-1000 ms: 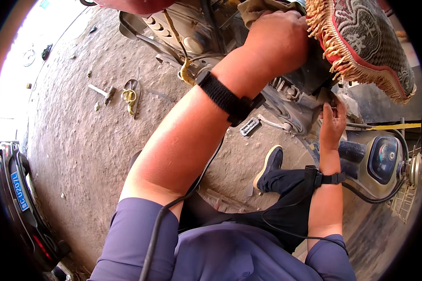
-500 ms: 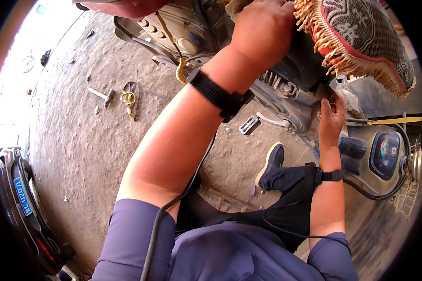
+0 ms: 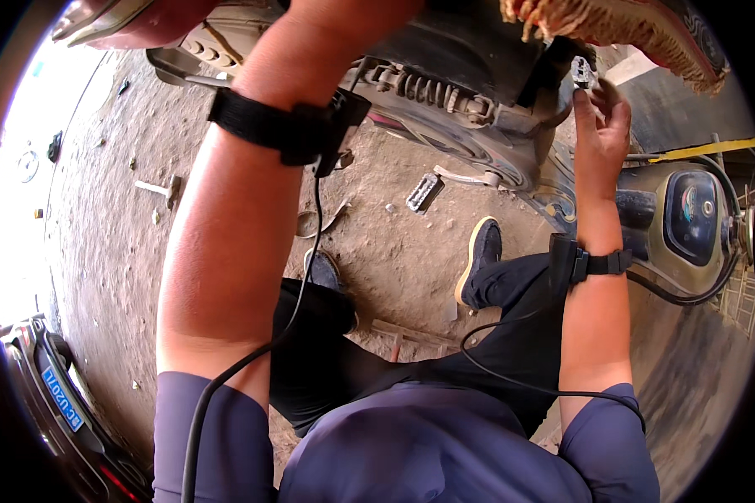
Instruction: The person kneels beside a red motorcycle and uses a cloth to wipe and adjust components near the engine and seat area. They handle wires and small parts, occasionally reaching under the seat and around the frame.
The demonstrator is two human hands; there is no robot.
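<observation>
My left hand (image 3: 356, 18) reaches over the scooter's dark body panel (image 3: 470, 57) at the top; its fingers are cut off by the edge, so what they touch cannot be seen. My right hand (image 3: 602, 126) is raised beside the scooter, under its fringed seat cover (image 3: 621, 32). Between its thumb and fingertips is a small whitish-grey piece (image 3: 582, 73), its kind unclear. To the left of that hand, a coil-spring shock absorber (image 3: 428, 90) shows under the panel.
On the dirt floor lie a grey ribbed block (image 3: 424, 192), a hammer (image 3: 169, 191) and a curved strip (image 3: 331, 220). A scooter's instrument panel (image 3: 692, 235) stands at the right, below a yellow strip (image 3: 705, 149). A dark car (image 3: 67, 402) is at the lower left.
My left hand has moved left and up, partly out of the picture, baring the shock absorber. The whitish-grey piece now shows in my right hand. The view has shifted.
</observation>
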